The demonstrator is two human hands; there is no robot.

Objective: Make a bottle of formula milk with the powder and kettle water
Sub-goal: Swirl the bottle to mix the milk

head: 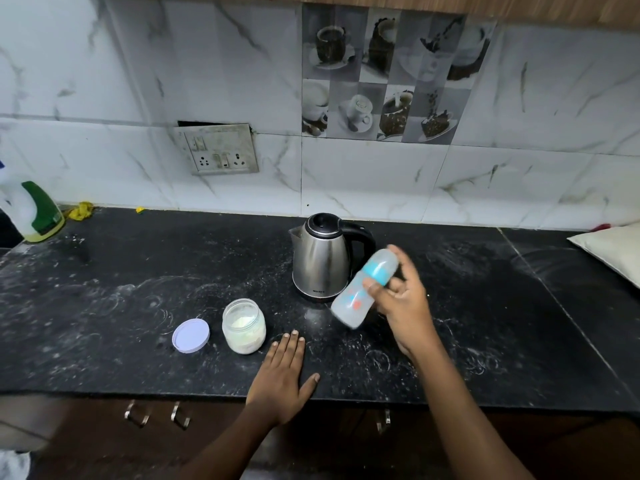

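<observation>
Right grip is holding the bottle tilted just beside the kettle, probably to mix.
It is curling round its neck; left grip is lying spread on the desk before the kettle, likely bracing.

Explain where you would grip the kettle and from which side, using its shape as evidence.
Grip the black handle of the kettle, coming from the right of the view. The handle loops out there, opposite the spout on the left, while the steel body is wide and smooth. The bottle in the right hand probably must clear first.
</observation>
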